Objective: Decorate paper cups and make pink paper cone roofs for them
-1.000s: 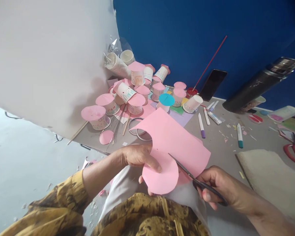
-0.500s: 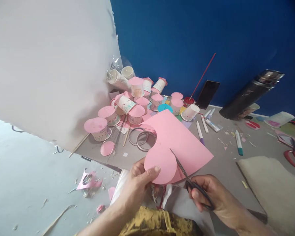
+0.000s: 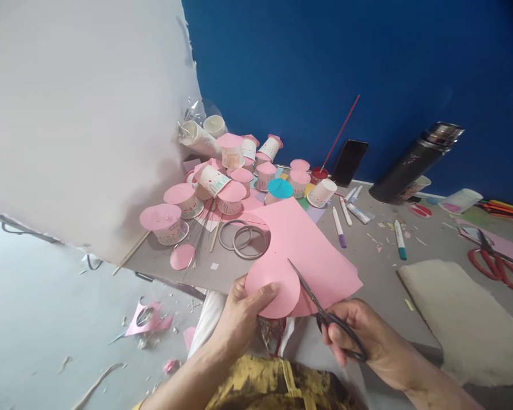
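A sheet of pink paper [image 3: 316,250] is held over the front edge of the table, with a rounded, partly cut disc at its near left. My left hand [image 3: 248,304] pinches that rounded part, thumb on top and fingers beneath. In my right hand [image 3: 350,330] is a pair of black-handled scissors [image 3: 314,293], its fingers through the loops. The blades lie along the disc's right edge, tip pointing away from me, and look nearly closed. Just behind the disc two metal rings [image 3: 250,242] lie overlapping on the table.
Several paper cups with pink tops [image 3: 165,222] crowd the back left. Markers [image 3: 338,226], a phone [image 3: 350,162] and a black flask [image 3: 416,162] are along the blue wall. Red scissors [image 3: 496,265] and a beige pad [image 3: 457,319] are at right. Paper scraps [image 3: 147,317] litter the floor.
My view has shifted slightly to the right, so things appear further left. Both hands keep their holds, and the scissors and paper look nearly the same relative to each other.
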A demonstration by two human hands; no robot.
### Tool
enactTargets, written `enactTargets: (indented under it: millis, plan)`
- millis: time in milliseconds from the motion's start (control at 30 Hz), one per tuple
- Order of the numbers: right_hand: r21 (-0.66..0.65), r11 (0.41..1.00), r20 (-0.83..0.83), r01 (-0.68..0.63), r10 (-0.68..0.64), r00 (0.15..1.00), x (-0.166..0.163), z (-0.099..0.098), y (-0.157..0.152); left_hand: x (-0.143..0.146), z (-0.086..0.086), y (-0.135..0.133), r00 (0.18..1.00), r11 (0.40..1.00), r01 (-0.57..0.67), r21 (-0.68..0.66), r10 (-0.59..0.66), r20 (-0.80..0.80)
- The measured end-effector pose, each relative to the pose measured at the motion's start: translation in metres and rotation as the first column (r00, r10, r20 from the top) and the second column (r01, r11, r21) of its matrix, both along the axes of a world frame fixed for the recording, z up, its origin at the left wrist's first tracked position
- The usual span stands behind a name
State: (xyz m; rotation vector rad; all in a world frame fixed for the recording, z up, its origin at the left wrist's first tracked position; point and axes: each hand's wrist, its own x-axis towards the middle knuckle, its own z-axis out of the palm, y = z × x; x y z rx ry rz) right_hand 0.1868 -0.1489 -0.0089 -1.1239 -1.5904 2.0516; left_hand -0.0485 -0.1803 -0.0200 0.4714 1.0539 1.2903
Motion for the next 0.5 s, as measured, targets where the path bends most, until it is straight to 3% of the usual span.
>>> enactTargets:
  millis: [233, 367, 500]
  plan:
    - [-0.172, 0.985, -0.034, 0.014, -0.02, 0.999, -0.004, 0.007, -0.004, 0.001, -0.001, 0.001, 0.996, 0.999, 0.003, 0.05, 0.001, -0.088]
    - [-0.113, 0.993, 0.081, 0.041, -0.031, 0.996, -0.004, 0.012, -0.003, 0.0, 0.006, 0.002, 0.946, 0.996, 0.041, 0.082, -0.012, -0.325]
    - [-0.027, 1.0, 0.177, -0.001, 0.006, 0.984, -0.001, 0.017, 0.0, -0.003, 0.007, 0.004, 0.932, 0.994, 0.098, 0.054, -0.072, -0.356]
